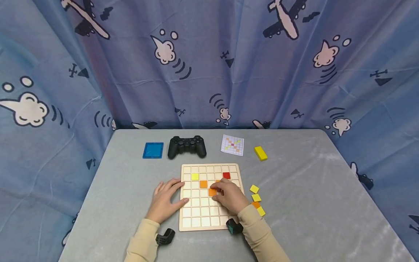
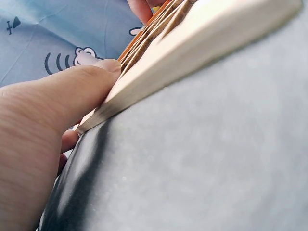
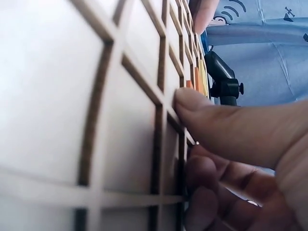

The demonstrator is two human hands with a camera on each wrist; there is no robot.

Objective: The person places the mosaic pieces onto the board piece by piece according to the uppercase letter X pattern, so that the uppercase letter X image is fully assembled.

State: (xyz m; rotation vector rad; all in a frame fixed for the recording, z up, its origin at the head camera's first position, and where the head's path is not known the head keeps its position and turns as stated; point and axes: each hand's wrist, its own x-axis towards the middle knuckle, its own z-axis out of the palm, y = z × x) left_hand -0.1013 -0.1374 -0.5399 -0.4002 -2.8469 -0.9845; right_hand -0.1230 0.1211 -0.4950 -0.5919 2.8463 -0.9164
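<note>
My left hand (image 1: 163, 203) steadies the wooden grid board (image 1: 195, 222), fingers straight and spread apart, their tips and the thumb touching its left edge; the left wrist view shows the thumb lying along the rim. The board lies flat on the grey table (image 1: 327, 196), right between my two arms.

My right hand (image 1: 231, 196) is over the right half of the board, with bent index finger and thumb at the front orange tile (image 1: 212, 192), one at its far side and the other at its near side. That tile sits in a cell around the middle of the grid. My fingers hide part of it, so I can't tell whether they pinch it or just rest against it.

A second orange tile (image 1: 203, 184) lies one cell back and to the left, and a yellow tile (image 1: 195, 177) one more step along that diagonal. Just beyond my index finger a half-hidden orange tile (image 1: 217, 181) shows, with a red tile (image 1: 226, 175) back and to its right.

Beside the board, near my right wrist, I have three loose yellow tiles (image 1: 254, 189) and a loose orange tile (image 1: 255, 205). Along the back of the table, left to right, are a blue tray (image 1: 152, 150), a black game controller (image 1: 187, 146), a patterned card (image 1: 232, 145) and a yellow block (image 1: 260, 153).
</note>
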